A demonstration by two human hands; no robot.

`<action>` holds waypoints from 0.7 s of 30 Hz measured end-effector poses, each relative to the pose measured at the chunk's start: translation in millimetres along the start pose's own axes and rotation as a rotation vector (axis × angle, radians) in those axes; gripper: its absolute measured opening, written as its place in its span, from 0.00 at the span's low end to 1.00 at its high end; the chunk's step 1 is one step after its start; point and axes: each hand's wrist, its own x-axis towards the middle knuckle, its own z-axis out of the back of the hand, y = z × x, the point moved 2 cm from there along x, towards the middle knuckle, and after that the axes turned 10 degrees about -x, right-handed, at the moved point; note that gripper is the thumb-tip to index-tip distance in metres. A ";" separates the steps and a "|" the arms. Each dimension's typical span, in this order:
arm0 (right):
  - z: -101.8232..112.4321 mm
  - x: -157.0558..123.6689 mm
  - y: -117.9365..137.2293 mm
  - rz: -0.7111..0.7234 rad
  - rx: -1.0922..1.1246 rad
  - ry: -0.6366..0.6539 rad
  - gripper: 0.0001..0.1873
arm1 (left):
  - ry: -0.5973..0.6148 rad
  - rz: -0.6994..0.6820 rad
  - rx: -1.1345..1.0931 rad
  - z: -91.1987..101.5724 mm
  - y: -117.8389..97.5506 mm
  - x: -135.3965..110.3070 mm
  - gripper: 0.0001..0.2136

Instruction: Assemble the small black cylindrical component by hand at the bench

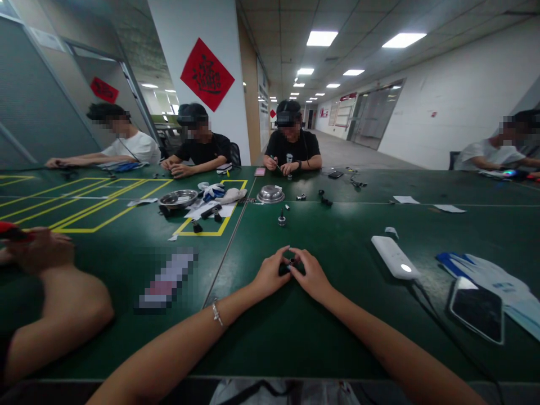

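Observation:
My left hand and my right hand meet over the green table straight in front of me. Both are closed round a small dark part held between the fingertips. The part is mostly hidden by my fingers, so its shape is unclear. A bracelet sits on my left wrist.
A white power bank, a phone and blue-and-white gloves lie to my right. Metal bowls and small parts sit farther out. Another person's arm rests at left. Several people work around the table.

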 end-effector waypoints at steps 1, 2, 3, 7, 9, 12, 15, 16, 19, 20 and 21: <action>1.5 -0.2 0.0 -0.007 -0.014 -0.009 0.25 | 0.003 0.000 0.000 -0.1 -0.7 -0.3 0.34; 3.0 -0.7 -0.3 -0.012 -0.023 -0.019 0.27 | 0.007 -0.002 0.001 -0.1 -1.6 -0.6 0.34; 4.2 -1.3 -0.9 -0.014 -0.030 -0.029 0.29 | 0.008 -0.006 0.007 0.0 -2.6 -1.0 0.34; 7.6 -4.2 -5.7 -0.026 -0.011 -0.088 0.27 | -0.019 -0.064 0.049 2.4 -7.5 -2.4 0.34; 8.6 -5.4 -9.7 -0.052 0.026 -0.131 0.24 | -0.018 -0.100 0.069 4.4 -10.5 -2.0 0.32; 8.8 -6.2 -16.4 -0.097 0.079 -0.149 0.23 | 0.056 -0.119 0.140 7.1 -14.3 2.1 0.21; 9.1 -5.8 -20.9 -0.125 0.100 -0.132 0.23 | 0.108 -0.110 0.215 13.1 -13.9 11.9 0.14; 9.5 -5.6 -21.5 -0.130 0.102 -0.129 0.23 | 0.114 -0.104 0.237 16.9 -12.2 16.9 0.13; 11.2 -4.6 -19.7 -0.131 0.103 -0.127 0.22 | 0.105 -0.021 0.421 37.4 0.0 36.5 0.12; 11.8 -4.3 -18.3 -0.125 0.099 -0.130 0.22 | 0.076 0.039 0.534 48.3 6.2 43.6 0.12; 12.4 -4.0 -16.8 -0.118 0.091 -0.136 0.22 | 0.036 0.123 0.667 61.5 13.3 50.1 0.12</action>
